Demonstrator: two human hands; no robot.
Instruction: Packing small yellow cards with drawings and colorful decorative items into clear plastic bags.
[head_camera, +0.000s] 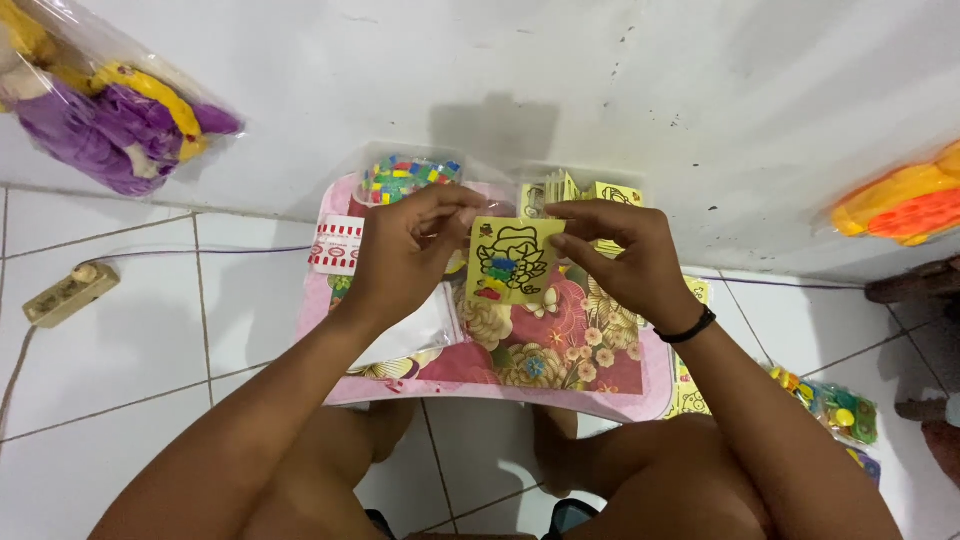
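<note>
A small yellow card (512, 262) with a black-outlined figure, partly coloured in blue, green and red, is held upright between both hands. My left hand (405, 250) pinches its upper left edge. My right hand (625, 258), with a black band on the wrist, grips its upper right edge. The card hovers over a pink floral tray (560, 365) that rests on my knees.
A clear tub of small coloured pieces (408, 177) and a stack of yellow cards (590, 192) sit at the tray's far edge by the white wall. A clear plastic bag (405, 335) lies on the tray. Bagged toys (100, 110) hang left, a power strip (68, 292) lies on the floor tiles.
</note>
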